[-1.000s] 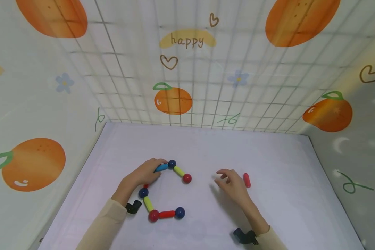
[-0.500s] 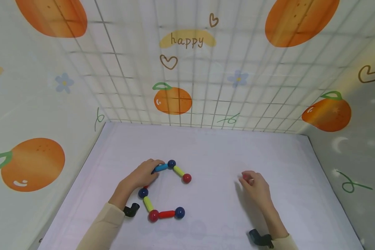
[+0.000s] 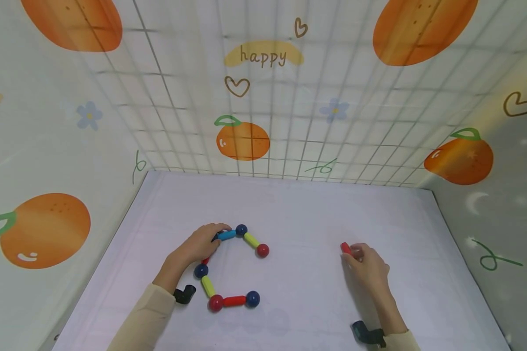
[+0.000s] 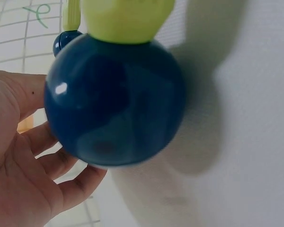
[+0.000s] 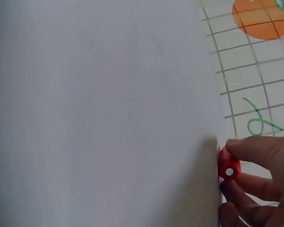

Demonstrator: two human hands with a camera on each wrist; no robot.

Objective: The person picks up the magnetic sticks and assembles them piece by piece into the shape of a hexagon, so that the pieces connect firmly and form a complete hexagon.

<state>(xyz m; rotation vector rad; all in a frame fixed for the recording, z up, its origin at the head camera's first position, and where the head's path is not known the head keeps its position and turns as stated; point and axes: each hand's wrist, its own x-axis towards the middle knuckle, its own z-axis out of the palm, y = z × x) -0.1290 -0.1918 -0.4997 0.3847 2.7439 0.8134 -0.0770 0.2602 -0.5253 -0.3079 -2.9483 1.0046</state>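
In the head view, my left hand (image 3: 200,243) holds a curved chain of magnetic balls and rods at a dark blue ball (image 3: 215,238), where a light blue rod (image 3: 227,235) begins. Most of that ball is hidden by the fingers. Another dark blue ball (image 4: 116,101) fills the left wrist view and covers the fingertips. My right hand (image 3: 369,265) pinches a short red magnetic rod (image 3: 345,248) between thumb and fingers, out to the right of the chain. The right wrist view shows a pale round spot on the end of the red rod (image 5: 228,165).
The chain's far arm has a yellow-green rod (image 3: 252,240) and a red ball (image 3: 262,250). Its near arm runs through another red ball (image 3: 216,303) and red rod (image 3: 234,301) to a dark blue ball (image 3: 253,299). Printed cloth walls surround the white table (image 3: 298,214).
My right hand has moved right to the red rod and picked it up in a pinch. My left hand has slid slightly left along the chain, which stays in place.
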